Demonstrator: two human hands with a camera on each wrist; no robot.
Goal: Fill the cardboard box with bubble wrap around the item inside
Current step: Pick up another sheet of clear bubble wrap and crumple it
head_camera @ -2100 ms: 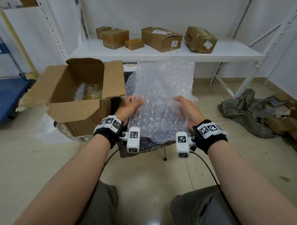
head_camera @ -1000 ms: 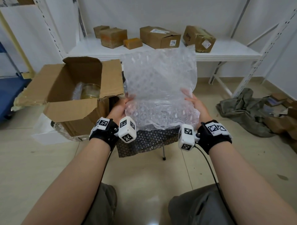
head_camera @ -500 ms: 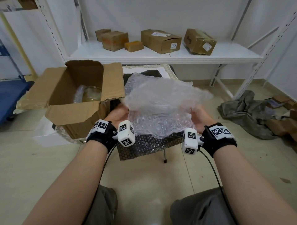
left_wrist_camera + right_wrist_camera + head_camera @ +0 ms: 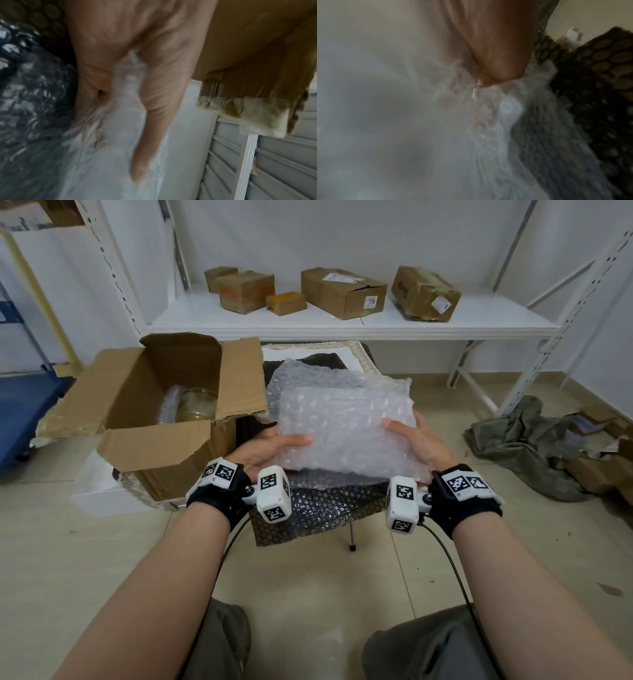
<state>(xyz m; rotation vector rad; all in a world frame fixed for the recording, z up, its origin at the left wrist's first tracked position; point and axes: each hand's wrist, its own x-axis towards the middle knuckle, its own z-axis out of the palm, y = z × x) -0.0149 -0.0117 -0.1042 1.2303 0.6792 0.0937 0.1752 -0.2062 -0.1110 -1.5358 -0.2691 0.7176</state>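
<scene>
A folded bubble wrap sheet (image 4: 346,429) is held flat by its side edges, gripped by the left hand (image 4: 270,448) and right hand (image 4: 416,445). The open cardboard box (image 4: 164,419), apparently holding a glass jar (image 4: 197,407), stands just left, flaps spread.

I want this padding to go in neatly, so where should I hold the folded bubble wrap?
Keep the left hand and right hand on the short side edges of the bubble wrap, thumbs on top. It is a limp folded pad, so a two-sided grip probably keeps it flat on the way to the cardboard box.
</scene>
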